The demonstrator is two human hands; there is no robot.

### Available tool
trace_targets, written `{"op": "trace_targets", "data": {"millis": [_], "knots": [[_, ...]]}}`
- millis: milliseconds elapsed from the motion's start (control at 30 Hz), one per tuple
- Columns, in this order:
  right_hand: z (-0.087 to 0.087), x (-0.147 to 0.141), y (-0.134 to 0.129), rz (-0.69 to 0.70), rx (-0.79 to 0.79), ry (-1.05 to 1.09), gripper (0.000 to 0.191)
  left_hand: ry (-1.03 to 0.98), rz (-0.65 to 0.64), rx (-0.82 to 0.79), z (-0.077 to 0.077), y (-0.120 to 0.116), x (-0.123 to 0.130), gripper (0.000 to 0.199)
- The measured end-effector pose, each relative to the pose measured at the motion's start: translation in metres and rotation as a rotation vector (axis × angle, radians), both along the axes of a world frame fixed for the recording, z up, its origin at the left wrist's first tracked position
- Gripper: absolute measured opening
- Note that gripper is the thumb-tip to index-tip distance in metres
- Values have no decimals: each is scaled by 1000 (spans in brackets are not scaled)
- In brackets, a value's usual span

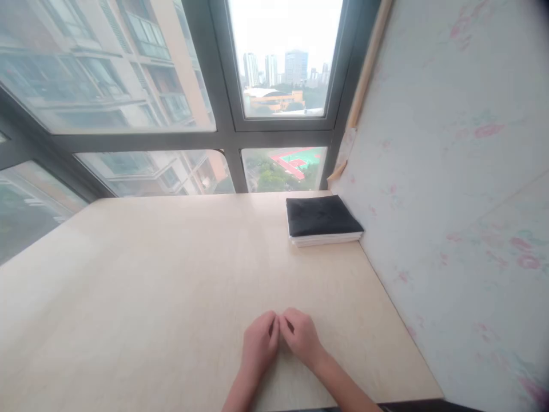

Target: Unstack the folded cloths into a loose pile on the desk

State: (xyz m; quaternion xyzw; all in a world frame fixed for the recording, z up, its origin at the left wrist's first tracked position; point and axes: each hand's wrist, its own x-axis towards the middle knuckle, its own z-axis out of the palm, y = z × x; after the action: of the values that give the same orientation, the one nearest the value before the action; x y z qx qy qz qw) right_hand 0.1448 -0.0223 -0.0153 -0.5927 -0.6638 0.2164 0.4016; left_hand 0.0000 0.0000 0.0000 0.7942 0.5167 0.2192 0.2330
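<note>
My left hand (260,339) rests on the pale wooden surface (150,286) near its front edge, fingers curled in, with nothing seen in it. Touching it at the knuckles and thumb side is my right hand (300,336), closed in the same way and also with nothing visible inside. Beyond them, toward the back right, lies a stack with a black top (321,216) and white layers beneath, against the wall side.
Grey-framed windows (225,140) rise behind the surface, with buildings and a sports court outside. A flower-patterned wall (450,200) bounds the right side, its paper or trim peeling near the window corner.
</note>
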Motion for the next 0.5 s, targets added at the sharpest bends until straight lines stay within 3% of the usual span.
{"op": "trace_targets", "data": {"millis": [133,300,367,500], "knots": [[5,-1,-1,-12,-47,242,18,-159,33,-112,2,1,-1,30],[14,28,25,-102,-276,576,38,-145,36,-96,-1,0,-1,31],[26,58,54,-182,-226,489,41,-139,21,-66,-2,-1,-1,30],[66,134,131,-393,12,8,38,-131,5,-48,-2,0,-1,28]]}}
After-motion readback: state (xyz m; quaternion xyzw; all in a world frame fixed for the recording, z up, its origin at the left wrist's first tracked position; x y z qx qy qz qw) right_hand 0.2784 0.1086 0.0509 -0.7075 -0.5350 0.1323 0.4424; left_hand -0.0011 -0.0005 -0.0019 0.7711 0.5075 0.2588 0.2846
